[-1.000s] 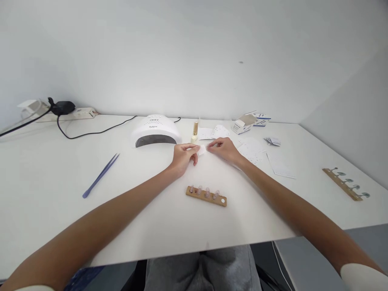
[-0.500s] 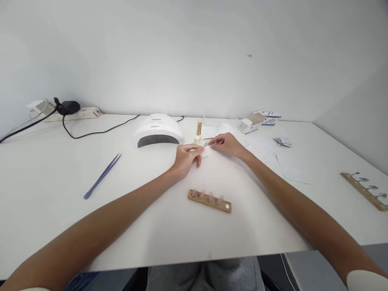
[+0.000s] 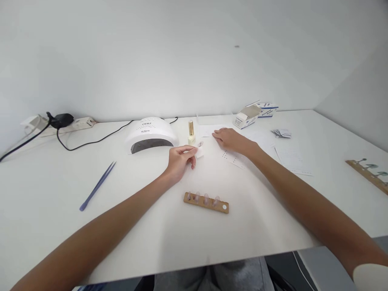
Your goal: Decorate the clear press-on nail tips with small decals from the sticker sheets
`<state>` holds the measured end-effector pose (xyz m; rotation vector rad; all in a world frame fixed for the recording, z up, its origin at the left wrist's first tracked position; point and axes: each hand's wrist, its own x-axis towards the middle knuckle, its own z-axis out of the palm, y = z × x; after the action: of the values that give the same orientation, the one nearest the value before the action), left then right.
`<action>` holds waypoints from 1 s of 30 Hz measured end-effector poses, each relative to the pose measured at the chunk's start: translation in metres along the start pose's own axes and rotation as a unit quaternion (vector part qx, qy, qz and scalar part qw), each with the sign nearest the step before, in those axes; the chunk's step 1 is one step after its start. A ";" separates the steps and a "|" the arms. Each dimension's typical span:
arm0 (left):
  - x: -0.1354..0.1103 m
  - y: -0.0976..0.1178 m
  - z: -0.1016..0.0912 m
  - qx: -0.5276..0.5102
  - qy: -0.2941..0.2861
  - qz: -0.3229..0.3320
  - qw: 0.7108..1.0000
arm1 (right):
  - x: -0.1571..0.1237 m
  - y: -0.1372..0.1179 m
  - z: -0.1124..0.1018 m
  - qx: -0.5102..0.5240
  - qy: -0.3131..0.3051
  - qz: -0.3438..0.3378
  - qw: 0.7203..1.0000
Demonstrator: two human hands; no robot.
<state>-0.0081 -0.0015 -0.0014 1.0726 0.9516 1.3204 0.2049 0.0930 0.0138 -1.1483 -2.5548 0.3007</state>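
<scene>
My left hand (image 3: 181, 160) is closed, with thumb and index finger pinching a small white square piece (image 3: 200, 153). A small pale tip like a false nail (image 3: 200, 144) shows just above that piece. My right hand (image 3: 229, 139) rests with fingers extended on white sheets with small dark marks (image 3: 232, 157), at the back of the table. Between the hands and the wall stands a nail polish bottle (image 3: 191, 133) with a gold cap. Nearer to me lies a wooden strip holder (image 3: 224, 207) with several clear false nails (image 3: 206, 199) upright on it.
A white nail lamp (image 3: 153, 131) stands at back left, its cord running to a power strip (image 3: 83, 123). Blue tweezers (image 3: 97, 187) lie at left. Printed boxes (image 3: 247, 117), small sachets (image 3: 281, 133) and another sheet (image 3: 292, 160) lie at right. A second wooden strip (image 3: 365, 174) sits far right.
My right hand has drawn away from my left hand and come down onto the sheets. My left hand still pinches the white piece. The whole view has shifted slightly.
</scene>
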 end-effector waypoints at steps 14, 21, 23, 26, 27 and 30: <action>0.000 0.001 0.001 -0.001 0.001 -0.002 1.000 | 0.080 -0.036 -0.015 0.210 -0.088 -0.040 0.973; 0.000 0.000 0.001 -0.007 -0.006 -0.002 1.000 | 0.093 -0.034 -0.003 0.231 -0.046 0.004 0.972; -0.001 0.002 0.001 -0.006 -0.007 -0.003 1.000 | 0.095 -0.031 -0.003 0.233 -0.026 0.019 0.972; -0.001 0.004 0.002 -0.006 -0.008 -0.004 1.000 | 0.088 -0.029 -0.007 0.243 -0.010 0.045 0.969; -0.001 0.004 0.002 -0.007 -0.009 -0.003 1.000 | 0.082 -0.029 -0.010 0.247 -0.005 0.054 0.968; -0.002 0.004 0.002 -0.012 -0.008 0.001 1.000 | 0.052 -0.028 -0.021 0.251 0.013 0.078 0.965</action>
<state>-0.0070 -0.0034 0.0031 1.0640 0.9199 1.3194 0.1610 0.1152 0.0528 -1.1348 -2.1759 0.9032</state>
